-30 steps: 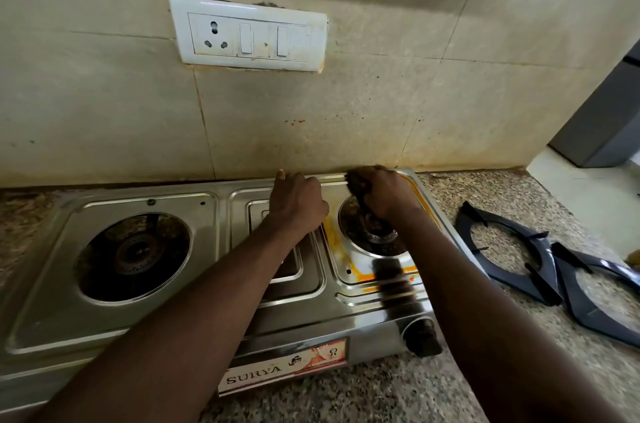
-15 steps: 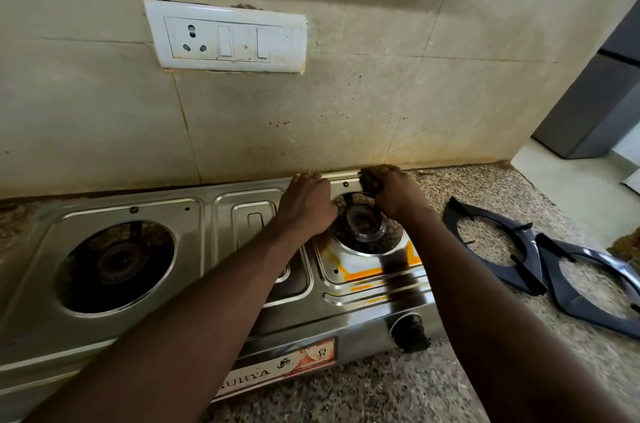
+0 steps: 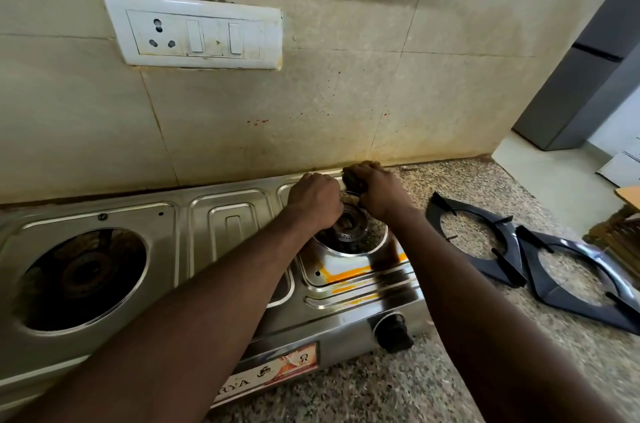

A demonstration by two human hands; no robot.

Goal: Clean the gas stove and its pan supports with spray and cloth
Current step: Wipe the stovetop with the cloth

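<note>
A steel two-burner gas stove (image 3: 221, 225) stands on the granite counter against the tiled wall. Orange-yellow stains (image 3: 349, 275) streak the steel in front of its right burner (image 3: 349, 232). My right hand (image 3: 379, 189) grips a dark scrubbing cloth (image 3: 353, 177) and presses it on the stove's back edge behind that burner. My left hand (image 3: 315, 196) is curled into a fist with its knuckles on the stove just left of the burner; nothing shows in it. Two black pan supports (image 3: 481, 237) (image 3: 581, 287) lie on the counter to the right.
The left burner (image 3: 85, 275) sits bare in its round well. A black knob (image 3: 393, 332) juts from the stove's front right. A white switch plate (image 3: 197, 31) is on the wall above. A brownish object (image 3: 620, 232) lies at the far right counter edge.
My right hand with the cloth has moved from over the right burner back to the stove's rear edge. My left hand has shifted slightly right, closer to the burner.
</note>
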